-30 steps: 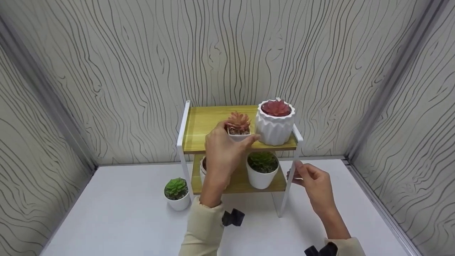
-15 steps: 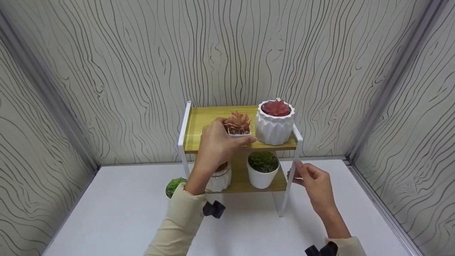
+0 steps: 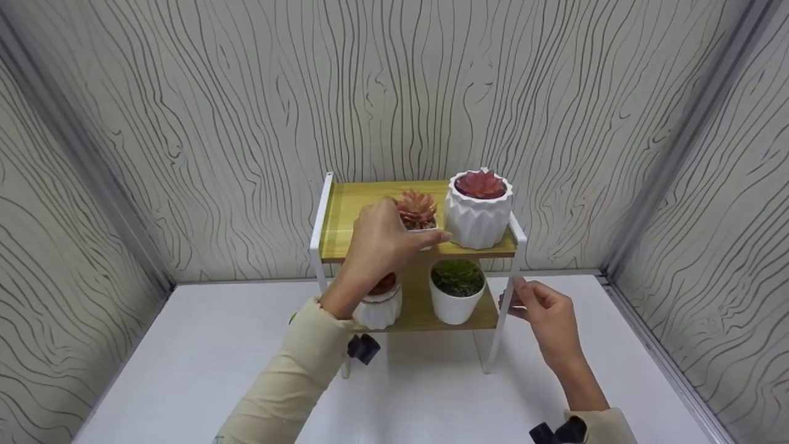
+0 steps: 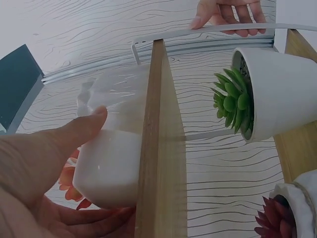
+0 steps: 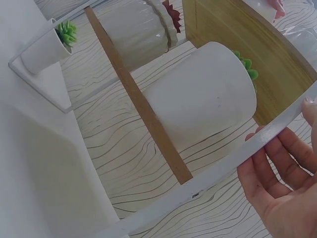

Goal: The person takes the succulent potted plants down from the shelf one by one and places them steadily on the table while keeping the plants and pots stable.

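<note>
A person's left hand (image 3: 383,239) pinches a small white pot (image 4: 109,168) with an orange plant (image 3: 418,208) at the top board (image 3: 346,209) of a 2-tier shelf (image 3: 419,316), beside a ridged pot (image 3: 478,223); the right hand (image 3: 545,314) grips the shelf's white frame (image 3: 497,339).

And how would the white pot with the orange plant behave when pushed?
The white pot seems stiff, showing no dent in the left hand's grip. Its glossy surface may be slippery. Its flat front probably favours sliding over rolling.
</note>
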### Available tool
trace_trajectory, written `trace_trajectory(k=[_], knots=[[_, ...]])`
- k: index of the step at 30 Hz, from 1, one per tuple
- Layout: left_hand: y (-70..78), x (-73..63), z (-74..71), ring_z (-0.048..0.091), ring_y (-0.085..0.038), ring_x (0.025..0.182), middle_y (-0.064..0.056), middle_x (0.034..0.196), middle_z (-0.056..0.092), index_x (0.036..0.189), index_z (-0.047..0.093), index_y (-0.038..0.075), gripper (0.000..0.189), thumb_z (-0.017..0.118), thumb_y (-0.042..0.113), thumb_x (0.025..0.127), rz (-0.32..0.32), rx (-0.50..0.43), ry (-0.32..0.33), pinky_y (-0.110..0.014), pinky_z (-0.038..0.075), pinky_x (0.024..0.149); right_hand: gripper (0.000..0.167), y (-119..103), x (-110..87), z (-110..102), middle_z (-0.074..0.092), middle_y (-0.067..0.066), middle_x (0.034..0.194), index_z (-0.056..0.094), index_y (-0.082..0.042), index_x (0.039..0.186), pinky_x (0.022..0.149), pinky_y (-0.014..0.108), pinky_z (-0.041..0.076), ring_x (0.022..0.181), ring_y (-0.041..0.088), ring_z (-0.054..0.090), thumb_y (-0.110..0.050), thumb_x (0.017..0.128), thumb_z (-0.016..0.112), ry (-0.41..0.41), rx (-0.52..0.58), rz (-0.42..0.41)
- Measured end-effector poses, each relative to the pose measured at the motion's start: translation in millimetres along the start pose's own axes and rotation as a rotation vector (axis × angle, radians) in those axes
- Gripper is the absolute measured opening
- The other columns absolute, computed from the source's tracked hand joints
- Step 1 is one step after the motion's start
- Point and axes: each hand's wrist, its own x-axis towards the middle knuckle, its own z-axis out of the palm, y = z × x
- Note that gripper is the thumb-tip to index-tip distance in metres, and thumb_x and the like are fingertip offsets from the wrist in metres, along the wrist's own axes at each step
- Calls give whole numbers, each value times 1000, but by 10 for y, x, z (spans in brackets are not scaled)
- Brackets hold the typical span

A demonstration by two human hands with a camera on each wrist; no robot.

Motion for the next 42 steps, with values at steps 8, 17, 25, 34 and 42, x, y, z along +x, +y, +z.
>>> trace_trajectory(k=[8,17,25,34,42], knots=[[52,24,-60,44,-9,58,4,67,49,68,53,18,49,97,39,73,-23,-11,-49,-23,33,48,40,-7,12,4,77,1,92,74,4,105,88,27,64,94,15,75,-33,108,60,-3,-6,12],[30,37,-98,46,-10,62,5,67,48,66,54,18,50,100,36,70,-24,-20,-50,-24,34,51,39,4,1,16,77,1,92,75,5,104,88,30,65,94,16,76,-31,108,60,4,-4,8],[9,71,-150,43,-10,63,5,67,42,64,48,20,57,100,43,68,-107,-13,-87,-25,34,53,39,6,-4,9,76,-1,93,74,5,105,86,26,64,94,14,75,-31,108,60,8,3,18],[16,59,-193,48,-10,64,4,72,53,72,60,18,47,101,40,67,-161,-78,-97,-24,38,52,41,-1,-3,-3,76,-1,94,75,4,105,89,29,65,95,14,75,-35,108,60,4,-15,22],[37,31,-256,54,-10,64,3,73,60,76,66,16,41,100,37,69,-125,-104,-120,-23,43,53,41,3,-13,3,76,0,94,75,4,105,88,27,64,95,15,75,-34,108,59,4,-16,14]])
